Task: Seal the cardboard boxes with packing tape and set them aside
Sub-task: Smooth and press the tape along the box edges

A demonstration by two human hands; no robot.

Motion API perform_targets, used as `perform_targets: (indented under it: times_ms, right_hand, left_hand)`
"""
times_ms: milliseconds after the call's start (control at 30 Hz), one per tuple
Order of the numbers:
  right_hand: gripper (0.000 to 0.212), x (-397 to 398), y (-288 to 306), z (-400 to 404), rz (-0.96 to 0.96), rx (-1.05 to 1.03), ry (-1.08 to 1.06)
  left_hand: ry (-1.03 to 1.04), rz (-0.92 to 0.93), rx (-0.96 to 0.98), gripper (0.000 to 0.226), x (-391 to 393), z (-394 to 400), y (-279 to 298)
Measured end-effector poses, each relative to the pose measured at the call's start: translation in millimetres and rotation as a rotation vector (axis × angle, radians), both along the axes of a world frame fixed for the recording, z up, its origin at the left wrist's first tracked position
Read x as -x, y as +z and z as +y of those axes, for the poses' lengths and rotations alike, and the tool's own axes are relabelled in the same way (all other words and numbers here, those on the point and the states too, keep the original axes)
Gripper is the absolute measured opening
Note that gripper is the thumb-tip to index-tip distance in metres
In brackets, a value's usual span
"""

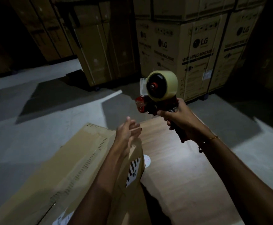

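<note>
A large cardboard box [178,168] lies below me, its right top flap lit and flat. Its left flap [59,168] is folded outward and a narrower flap with a striped label [132,172] stands up along the middle. My right hand [179,117] grips the handle of a red tape dispenser [157,95] carrying a pale roll of packing tape, held up above the box's far edge. My left hand [129,130] hovers over the upright flap with relaxed, slightly curled fingers and holds nothing.
Tall stacked appliance cartons [196,51] printed with a brand logo stand at the back right, and more tall cartons [103,46] at the back centre and left. Grey concrete floor [35,111] surrounds the box. The room is dim.
</note>
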State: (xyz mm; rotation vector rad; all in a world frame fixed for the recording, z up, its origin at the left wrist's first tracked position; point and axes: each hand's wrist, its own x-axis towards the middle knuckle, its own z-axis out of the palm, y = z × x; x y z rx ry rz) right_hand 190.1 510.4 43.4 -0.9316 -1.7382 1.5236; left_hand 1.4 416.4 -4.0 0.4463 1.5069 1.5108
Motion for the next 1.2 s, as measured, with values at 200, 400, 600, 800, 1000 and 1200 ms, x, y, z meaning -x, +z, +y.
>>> perform_targets:
  times_ms: [200, 400, 600, 800, 1000, 1200]
  right_hand:
    - [0.061, 36.1, 29.3, -3.0, -0.007, -0.029, 0.053]
    - [0.068, 60.3, 34.4, -16.9, -0.041, -0.049, 0.078]
    - [0.066, 70.7, 24.2, -24.7, -0.123, -0.081, 0.109]
    - [0.07, 82.3, 14.4, -31.4, -0.185, -0.136, 0.144]
    - [0.073, 83.2, 3.7, -30.7, -0.233, -0.195, 0.175]
    - [0.069, 102.2, -22.3, -35.3, -0.227, -0.171, 0.189]
  left_hand:
    - [-0.25, -0.421, 0.123, 0.092, 19.1, -7.5, 15.3]
    - [-0.122, -0.492, 0.037, 0.065, 47.2, 1.2, 18.6]
    - [0.08, -0.342, 0.005, 0.021, 78.6, 3.0, 20.8]
    - [0.154, 0.017, 0.063, 0.027, 94.4, 2.2, 15.9]
    - [0.279, 0.487, 0.225, 0.018, 162.0, -10.1, 2.2]
    - [0.149, 0.895, 0.3, 0.019, 198.6, -23.0, -5.8]
